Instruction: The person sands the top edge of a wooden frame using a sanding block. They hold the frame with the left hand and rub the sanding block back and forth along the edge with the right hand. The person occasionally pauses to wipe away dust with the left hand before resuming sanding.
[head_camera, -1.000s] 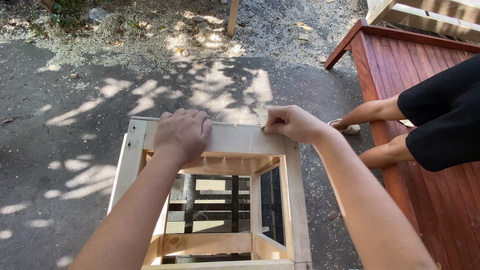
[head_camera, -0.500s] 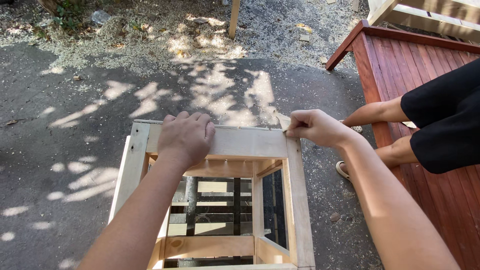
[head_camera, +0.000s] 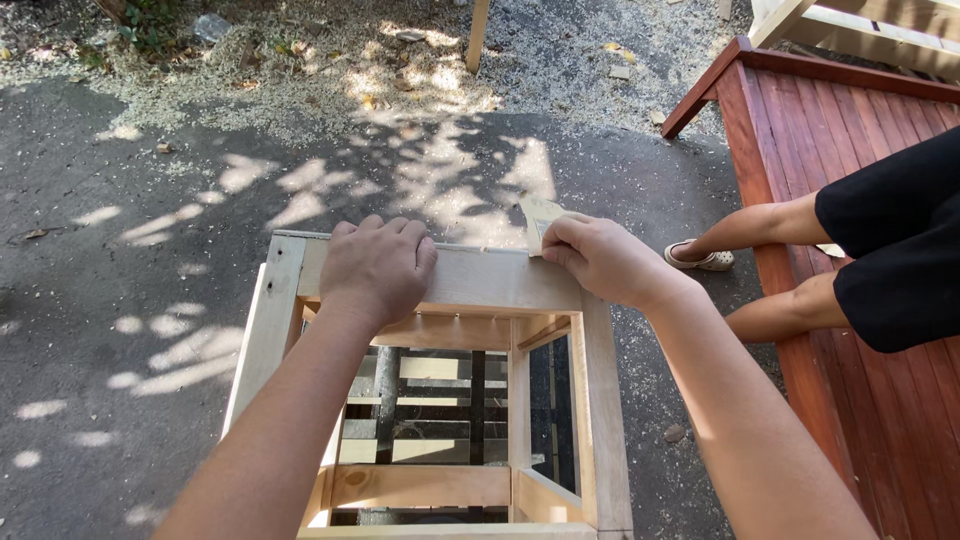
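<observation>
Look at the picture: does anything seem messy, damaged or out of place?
Sawdust lies strewn over the ground beyond the wooden frame. Otherwise nothing stands out: the left hand lies flat on the frame's top rail, and the right hand holds a small sheet at its edge.

Frame: pale, unfinished wood, matt, with visible grain and light joints. The sheet at its far right corner, under the right hand, is tan, matt and paper-like, possibly abrasive. Ground: dark, rough asphalt, with loose sawdust farther off. Deck at right: reddish-brown stained boards with a slight sheen. Seated person's garment: black matt cloth.
</observation>
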